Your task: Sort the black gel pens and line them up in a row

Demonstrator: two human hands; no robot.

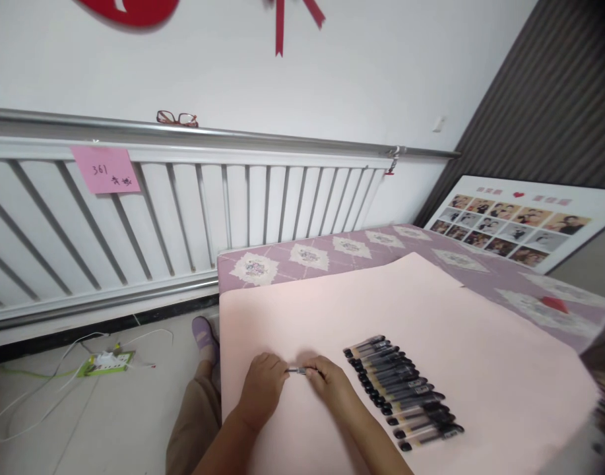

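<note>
Item 1. My left hand [262,389]: it rests on the pink sheet [480,330] near the bench's near-left corner, with the fingers curled together and clamped on the left end of a pen [297,371].

Item 2. My right hand [329,382]: it is just beside the left, knuckles up, with the fingers pinched on the same pen's right end.

Item 3. Pen: it lies level between the two hands, just above the sheet. I see only a short silvery stretch; the rest is hidden in the fingers.

Item 4. Row of pens [404,392]: these have dark caps and lie side by side on the sheet, just to the right of my right hand. The row runs diagonally toward the near edge.

Item 5. Bench [332,254]: it has a purple patterned cloth, and the pink sheet covers most of it. A small red object [554,304] lies on the cloth toward the right edge.

Item 6. Beyond the far edge:
- a white radiator [183,211] with a pink note [105,169] stuck to it
- glasses [177,119] lying on the pipe above it
- a photo board [520,221] leaning at the far-right corner

Item 7. Floor, left of the bench: a power strip [104,363] with white cables, and my slippered foot [203,330].
</note>
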